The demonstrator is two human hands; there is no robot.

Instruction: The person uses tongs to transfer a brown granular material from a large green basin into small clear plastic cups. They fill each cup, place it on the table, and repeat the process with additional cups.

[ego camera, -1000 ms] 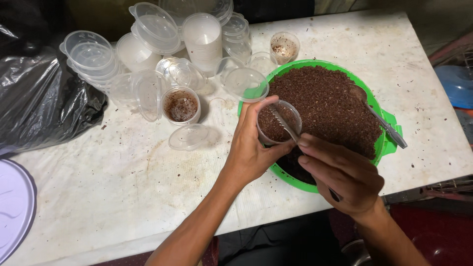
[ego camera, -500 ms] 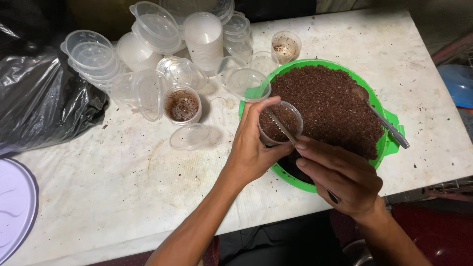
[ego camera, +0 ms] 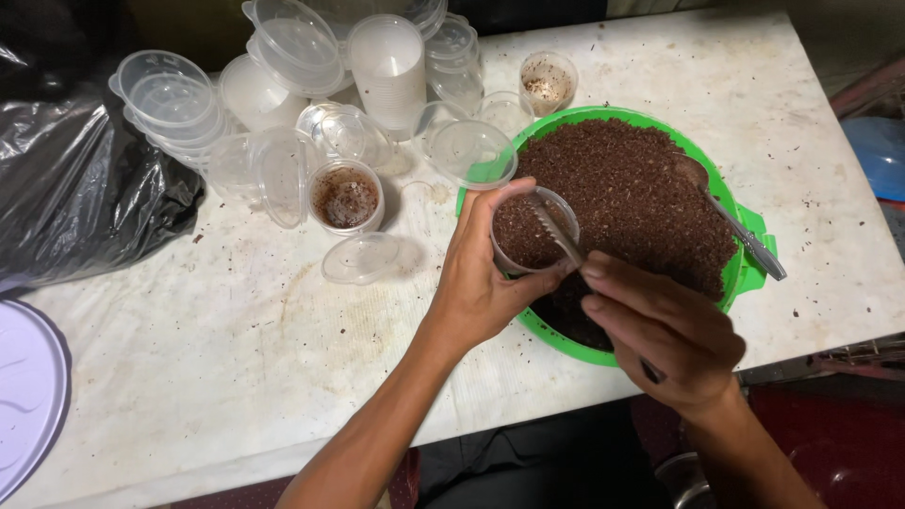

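My left hand [ego camera: 481, 283] grips a small clear plastic cup [ego camera: 533, 231] partly filled with dark brown granular mix, tilted over the near-left rim of a green bowl [ego camera: 749, 273] heaped with the same brown mix [ego camera: 632, 193]. My right hand [ego camera: 665, 330] holds a thin clear plastic utensil [ego camera: 556, 236] whose tip reaches into the cup. A metal spoon [ego camera: 745, 236] lies on the mix, its handle sticking out over the bowl's right rim.
A filled cup [ego camera: 345, 196] and a loose lid [ego camera: 360, 257] sit left of the bowl. Stacks of empty clear cups and lids [ego camera: 283, 57] crowd the far side. A black plastic bag [ego camera: 75, 188] lies at left, a white lid [ego camera: 28, 396] at the near left edge.
The left hand and cup have shifted slightly. The utensil tip has pushed a little deeper into the cup.
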